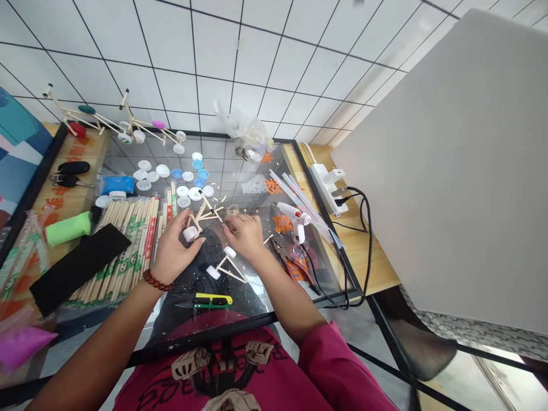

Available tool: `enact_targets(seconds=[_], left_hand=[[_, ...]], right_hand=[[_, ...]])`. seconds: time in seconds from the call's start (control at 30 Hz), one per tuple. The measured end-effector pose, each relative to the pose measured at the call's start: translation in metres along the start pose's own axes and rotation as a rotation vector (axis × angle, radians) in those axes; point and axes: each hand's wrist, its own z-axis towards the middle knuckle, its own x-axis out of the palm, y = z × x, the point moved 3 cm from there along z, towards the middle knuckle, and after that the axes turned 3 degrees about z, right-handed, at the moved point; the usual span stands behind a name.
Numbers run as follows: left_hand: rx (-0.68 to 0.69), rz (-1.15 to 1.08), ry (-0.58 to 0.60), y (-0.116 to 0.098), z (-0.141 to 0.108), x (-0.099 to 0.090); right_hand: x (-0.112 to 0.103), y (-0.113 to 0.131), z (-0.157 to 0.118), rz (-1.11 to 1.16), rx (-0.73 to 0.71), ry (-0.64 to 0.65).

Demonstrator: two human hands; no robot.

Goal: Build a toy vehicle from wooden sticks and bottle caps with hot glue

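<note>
In the head view, a small stick model [206, 213] of pale wooden sticks stands on the glass, with a black-tipped stick across it and a white bottle cap [190, 233] at its left end. My left hand [174, 246] curves around that cap end, thumb stretched out apart from the index finger, which reaches the frame. The fingers of my right hand [245, 233] are curled in a pinch at the model's right side; the fingertips partly hide the grip. Nearer to me lies a triangular stick frame [229, 268] with two white caps.
Wrapped chopsticks [124, 245] and a black strip [80, 268] lie left. White and blue caps [184, 176] spread behind the hands. Right are a glue gun [295, 216], glue sticks [299, 194], pliers [295, 264] and a power strip [327, 188]. A yellow-green cutter [213, 300] lies near the front edge.
</note>
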Motion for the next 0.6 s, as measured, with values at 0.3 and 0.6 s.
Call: enact_targets(seconds=[0.3,0.6], left_hand=[[0.073,0.025,-0.015,-0.004,-0.001,0.000],[-0.001,0.055,0.001,-0.002,-0.001,0.001]], right_hand=[[-0.020,-0.008,-0.009,0.025,-0.011,-0.129],[-0.016,-0.003,-0.007,-0.054,-0.092,0.018]])
